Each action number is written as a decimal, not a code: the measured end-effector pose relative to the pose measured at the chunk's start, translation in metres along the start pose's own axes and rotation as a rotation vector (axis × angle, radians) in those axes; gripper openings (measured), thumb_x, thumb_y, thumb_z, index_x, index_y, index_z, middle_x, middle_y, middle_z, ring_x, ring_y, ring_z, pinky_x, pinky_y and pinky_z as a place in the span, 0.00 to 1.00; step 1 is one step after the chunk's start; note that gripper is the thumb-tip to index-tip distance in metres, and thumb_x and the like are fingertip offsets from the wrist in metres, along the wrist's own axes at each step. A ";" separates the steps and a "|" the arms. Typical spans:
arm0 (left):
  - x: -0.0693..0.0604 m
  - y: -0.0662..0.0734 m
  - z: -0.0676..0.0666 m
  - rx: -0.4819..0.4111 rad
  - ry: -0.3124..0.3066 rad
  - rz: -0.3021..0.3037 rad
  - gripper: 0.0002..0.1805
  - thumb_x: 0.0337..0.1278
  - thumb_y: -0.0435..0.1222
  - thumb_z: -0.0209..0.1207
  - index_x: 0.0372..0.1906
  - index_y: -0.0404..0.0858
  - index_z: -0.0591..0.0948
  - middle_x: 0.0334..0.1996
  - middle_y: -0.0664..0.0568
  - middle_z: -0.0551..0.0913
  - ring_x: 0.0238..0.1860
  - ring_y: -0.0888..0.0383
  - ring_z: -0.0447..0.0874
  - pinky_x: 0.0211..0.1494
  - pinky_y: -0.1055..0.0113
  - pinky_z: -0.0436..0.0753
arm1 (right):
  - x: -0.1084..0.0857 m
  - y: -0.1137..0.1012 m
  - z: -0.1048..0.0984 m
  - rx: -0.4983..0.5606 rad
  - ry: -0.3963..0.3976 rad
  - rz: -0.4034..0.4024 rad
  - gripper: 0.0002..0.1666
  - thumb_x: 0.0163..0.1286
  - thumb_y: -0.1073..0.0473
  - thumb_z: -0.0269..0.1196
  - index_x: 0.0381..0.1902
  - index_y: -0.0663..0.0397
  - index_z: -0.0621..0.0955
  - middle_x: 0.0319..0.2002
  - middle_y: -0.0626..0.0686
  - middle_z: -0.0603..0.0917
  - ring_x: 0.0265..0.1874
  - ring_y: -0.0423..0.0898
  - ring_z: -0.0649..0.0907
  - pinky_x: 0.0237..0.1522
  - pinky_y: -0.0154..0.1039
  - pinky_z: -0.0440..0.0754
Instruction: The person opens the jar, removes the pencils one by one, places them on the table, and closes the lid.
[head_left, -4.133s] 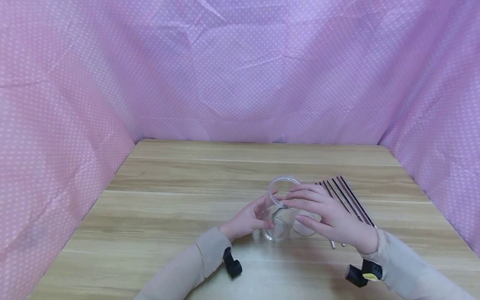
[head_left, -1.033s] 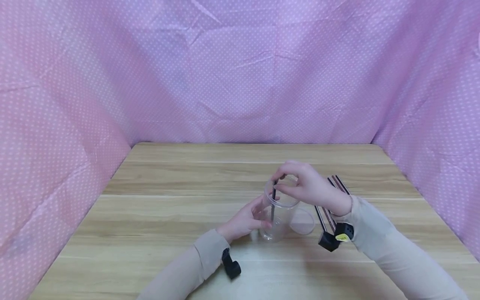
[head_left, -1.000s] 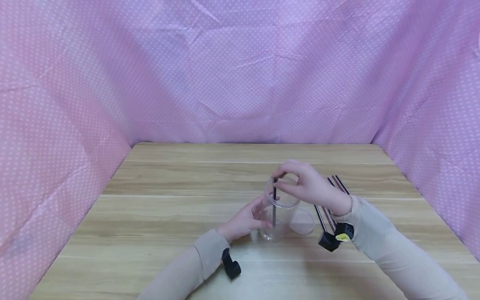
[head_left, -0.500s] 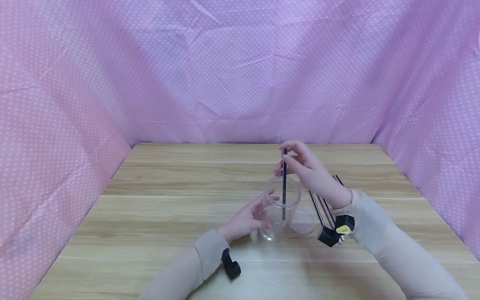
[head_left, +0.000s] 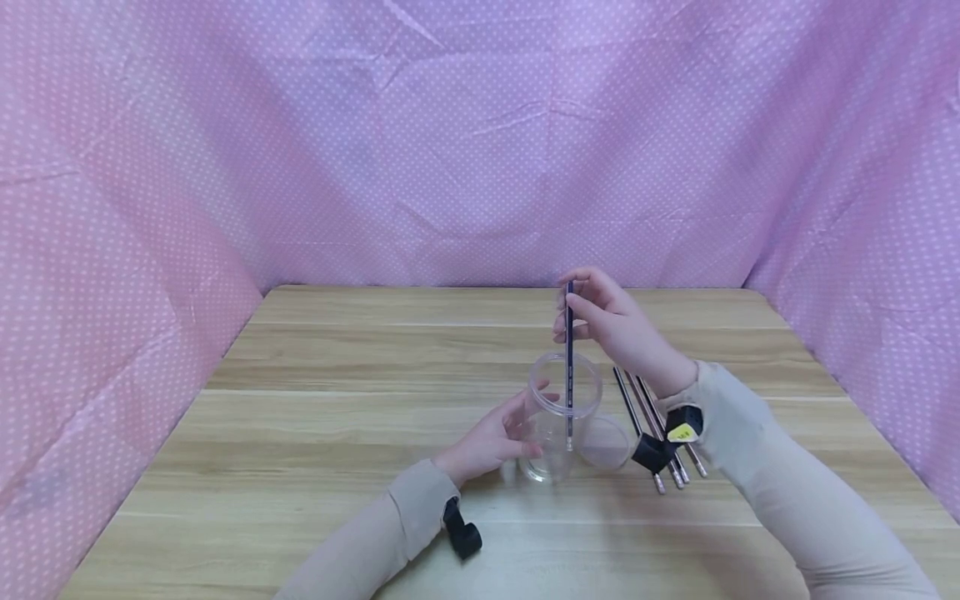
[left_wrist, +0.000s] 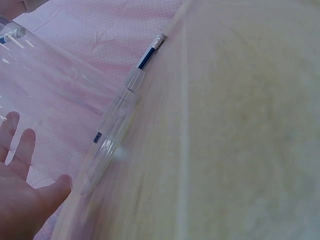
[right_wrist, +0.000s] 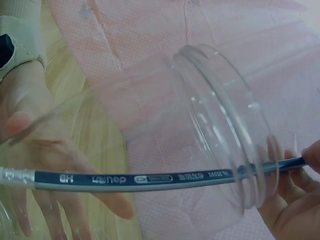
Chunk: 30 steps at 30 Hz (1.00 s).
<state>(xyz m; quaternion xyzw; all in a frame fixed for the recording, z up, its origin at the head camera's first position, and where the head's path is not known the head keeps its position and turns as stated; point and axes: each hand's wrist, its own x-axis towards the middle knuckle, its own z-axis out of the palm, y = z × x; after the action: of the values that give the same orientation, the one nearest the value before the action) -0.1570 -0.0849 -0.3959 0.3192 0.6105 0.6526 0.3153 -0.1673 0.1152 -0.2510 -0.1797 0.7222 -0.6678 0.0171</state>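
Note:
A clear plastic jar [head_left: 546, 473] stands upright and uncapped on the table. Around its left side my left hand [head_left: 487, 440] holds it, thumb in front and fingers behind; the left wrist view shows those fingers [left_wrist: 22, 155] through the clear wall. With thumb and fingertips, my right hand [head_left: 615, 325] pinches the upper end of a dark blue pencil [head_left: 570, 367] above the rim. The pencil hangs nearly vertical, its white eraser end inside the jar and above the bottom. Printed lettering shows on the pencil [right_wrist: 125, 180] in the right wrist view.
A round clear lid [head_left: 606, 442] lies flat beside the jar. Several more pencils [head_left: 630, 402] lie on the wooden table [head_left: 337, 367] to the right, partly hidden under the right wrist and its camera. Pink dotted cloth [head_left: 480, 167] surrounds the table's back and sides.
From the rim, my right hand has risen, drawing the pencil upward within the jar, so more of it shows above the rim. The left hand and jar stay put.

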 end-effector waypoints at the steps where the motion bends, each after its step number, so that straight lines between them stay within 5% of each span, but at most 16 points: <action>1: 0.000 0.000 0.000 0.003 -0.001 0.005 0.48 0.52 0.20 0.58 0.75 0.44 0.48 0.73 0.48 0.59 0.73 0.47 0.53 0.74 0.48 0.55 | 0.000 0.000 0.000 0.006 -0.007 0.002 0.14 0.75 0.65 0.43 0.49 0.40 0.70 0.36 0.50 0.74 0.31 0.40 0.82 0.39 0.40 0.86; 10: 0.000 0.001 -0.001 0.020 0.003 0.009 0.48 0.52 0.21 0.59 0.75 0.43 0.49 0.72 0.47 0.59 0.73 0.48 0.53 0.75 0.49 0.54 | 0.004 -0.001 0.003 0.010 -0.021 0.050 0.15 0.76 0.64 0.42 0.53 0.42 0.69 0.34 0.53 0.77 0.31 0.43 0.83 0.36 0.47 0.87; 18: 0.000 0.001 -0.003 0.012 -0.004 -0.009 0.49 0.51 0.22 0.59 0.75 0.47 0.50 0.73 0.49 0.59 0.74 0.49 0.52 0.75 0.49 0.54 | 0.017 -0.009 0.000 0.026 0.056 0.082 0.14 0.76 0.64 0.42 0.55 0.49 0.68 0.32 0.48 0.76 0.29 0.41 0.81 0.35 0.44 0.87; 30: 0.001 0.002 -0.005 -0.009 -0.006 0.005 0.47 0.49 0.19 0.59 0.74 0.45 0.55 0.74 0.48 0.56 0.75 0.52 0.49 0.76 0.50 0.51 | 0.046 -0.014 -0.014 0.128 0.163 0.311 0.12 0.77 0.63 0.40 0.51 0.45 0.68 0.29 0.45 0.75 0.27 0.37 0.77 0.35 0.34 0.84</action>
<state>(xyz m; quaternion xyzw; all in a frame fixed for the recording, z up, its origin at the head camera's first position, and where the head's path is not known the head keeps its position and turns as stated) -0.1621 -0.0872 -0.3944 0.3213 0.6060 0.6549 0.3171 -0.2102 0.1146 -0.2256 -0.0097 0.6964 -0.7139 0.0731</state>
